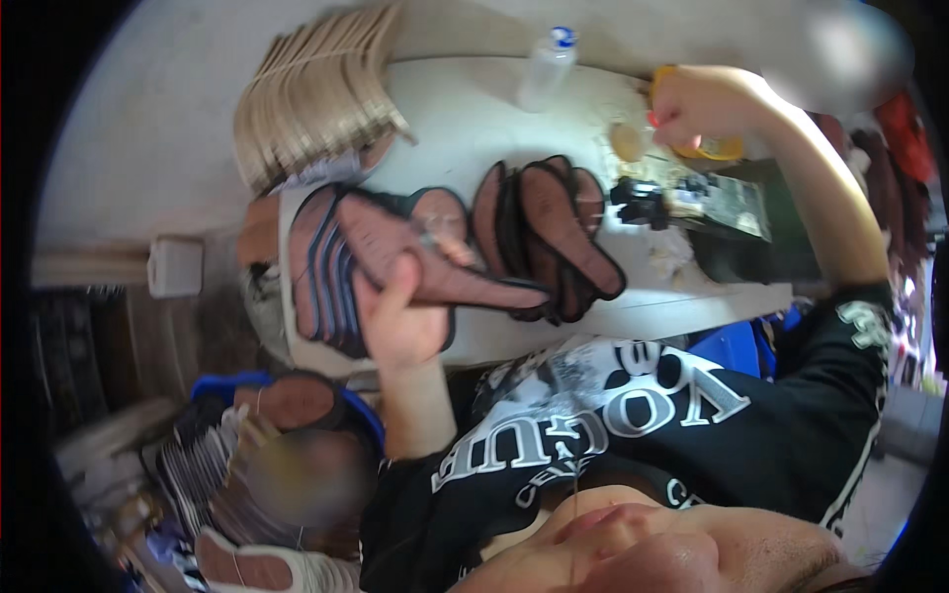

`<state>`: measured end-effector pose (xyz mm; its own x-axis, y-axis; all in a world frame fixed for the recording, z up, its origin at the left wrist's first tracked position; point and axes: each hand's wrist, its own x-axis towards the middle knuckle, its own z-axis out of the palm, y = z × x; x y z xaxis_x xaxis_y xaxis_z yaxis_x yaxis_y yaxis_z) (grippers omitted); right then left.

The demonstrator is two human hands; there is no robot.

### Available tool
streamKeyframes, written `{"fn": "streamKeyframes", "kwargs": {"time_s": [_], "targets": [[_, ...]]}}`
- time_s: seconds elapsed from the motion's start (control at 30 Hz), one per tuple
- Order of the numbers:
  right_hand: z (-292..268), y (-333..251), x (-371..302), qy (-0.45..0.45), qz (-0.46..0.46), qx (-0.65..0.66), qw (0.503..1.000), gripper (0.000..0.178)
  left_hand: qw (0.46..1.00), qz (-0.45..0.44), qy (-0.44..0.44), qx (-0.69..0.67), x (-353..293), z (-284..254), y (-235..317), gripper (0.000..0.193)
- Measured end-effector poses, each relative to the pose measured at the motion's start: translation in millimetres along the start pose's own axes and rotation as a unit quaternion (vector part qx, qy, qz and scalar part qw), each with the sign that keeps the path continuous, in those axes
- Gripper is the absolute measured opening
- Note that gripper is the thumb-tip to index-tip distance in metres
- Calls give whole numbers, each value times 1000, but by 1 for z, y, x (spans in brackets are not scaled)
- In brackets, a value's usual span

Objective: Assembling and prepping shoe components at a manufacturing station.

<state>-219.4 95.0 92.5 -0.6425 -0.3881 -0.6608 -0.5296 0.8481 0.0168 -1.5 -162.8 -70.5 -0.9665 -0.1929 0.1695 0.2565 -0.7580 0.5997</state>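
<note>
My left hand (403, 321) grips a brown shoe insole (395, 242) with a black edge, thumb on top, its narrow end pointing right. Under and beside it lies a fanned stack of similar insoles (314, 262) at the table's left end. A second pile of black-edged insoles (554, 222) sits just to the right of the held one. My right hand (682, 107) is stretched to the far right, fingers curled, at a yellow container (720, 148). A small red bit shows at its fingertips; what it holds is too small to make out.
Beige curved pieces (316, 89) stand stacked at the far left. A clear bottle (549, 71) with a blue cap stands at the back. A black device (643, 203) sits on the right of the white table (455, 94). Bundled soles fill a blue basin (371, 420) below left.
</note>
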Motion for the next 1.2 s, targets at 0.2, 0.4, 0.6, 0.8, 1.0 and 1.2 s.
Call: {"fn": "streamKeyframes", "kwargs": {"time_s": [0.2, 0.4, 0.6, 0.8, 1.0, 1.2], "targets": [[29, -103, -43, 0, -293, 298, 909, 21, 998, -43, -36, -27, 4, 51, 0, 40], [64, -100, -38, -39, -353, 499, 790, 32, 981, -117, -115, -98, -1, 71, -1, 39], [94, -94, -38, -77, -409, 599, 684, 27, 964, -172, -147, -138, -8, 82, -9, 40], [127, -84, -47, -92, -428, 692, 573, 38, 949, -237, -122, -167, -17, 100, -19, 44], [170, -78, -44, 41, -436, 730, 524, 25, 976, -189, -111, 8, -12, 116, -38, 50], [206, -80, -52, 112, -381, 815, 422, 21, 980, -176, -24, 88, -24, 138, -64, 36]]}}
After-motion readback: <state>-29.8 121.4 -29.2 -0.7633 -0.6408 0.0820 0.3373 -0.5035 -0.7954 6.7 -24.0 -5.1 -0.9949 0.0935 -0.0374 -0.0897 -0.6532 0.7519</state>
